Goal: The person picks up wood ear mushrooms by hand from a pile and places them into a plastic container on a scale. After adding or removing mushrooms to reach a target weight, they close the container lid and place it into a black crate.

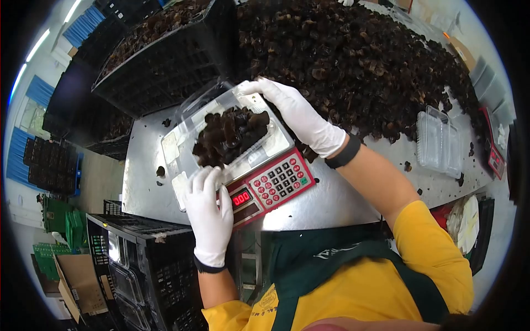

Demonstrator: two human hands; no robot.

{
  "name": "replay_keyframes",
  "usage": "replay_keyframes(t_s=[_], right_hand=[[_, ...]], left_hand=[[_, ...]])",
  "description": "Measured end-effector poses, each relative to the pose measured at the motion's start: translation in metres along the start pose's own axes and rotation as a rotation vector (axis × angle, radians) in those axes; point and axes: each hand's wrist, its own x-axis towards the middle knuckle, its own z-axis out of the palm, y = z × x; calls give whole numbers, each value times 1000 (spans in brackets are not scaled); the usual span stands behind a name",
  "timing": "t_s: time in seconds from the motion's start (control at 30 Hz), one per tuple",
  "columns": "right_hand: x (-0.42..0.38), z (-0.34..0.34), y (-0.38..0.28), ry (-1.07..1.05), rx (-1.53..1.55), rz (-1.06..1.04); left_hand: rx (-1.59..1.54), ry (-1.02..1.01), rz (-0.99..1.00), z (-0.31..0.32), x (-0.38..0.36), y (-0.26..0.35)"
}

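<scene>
A clear plastic tray filled with dark brown mushroom-like pieces (232,134) rests on the platform of a red and white digital scale (281,182). Red digits glow on the scale's display (241,198). My left hand (210,215), in a white glove, is at the tray's near left edge, its fingers bent against the rim. At the tray's far right corner is my right hand (301,113), also gloved, with its fingers closed over the rim. The tray's transparent lid (201,102) stands open on the far side.
A large heap of dark pieces (353,60) covers the back of the metal table (353,207). Stacked clear trays (438,142) and a second red scale (495,157) are at the right. Black crates (160,71) stand at the left, with another crate (165,270) near the front.
</scene>
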Motion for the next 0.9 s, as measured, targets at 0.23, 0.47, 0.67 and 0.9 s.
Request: replay_keyframes(t_s=[0.23,0.47,0.67,0.9], right_hand=[[-15,-16,12,49,-809,-111],[-5,-1,6,161,-1212,-629],[-28,-5,15,18,-1177,-476],[-39,-35,3,127,-847,-358]], left_hand=[[-223,80,-226,-54,15,-17],[-121,-28,-494,-54,76,-82],[-319,-210,-787,1,102,-106],[-627,61,-774,23,104,-121]])
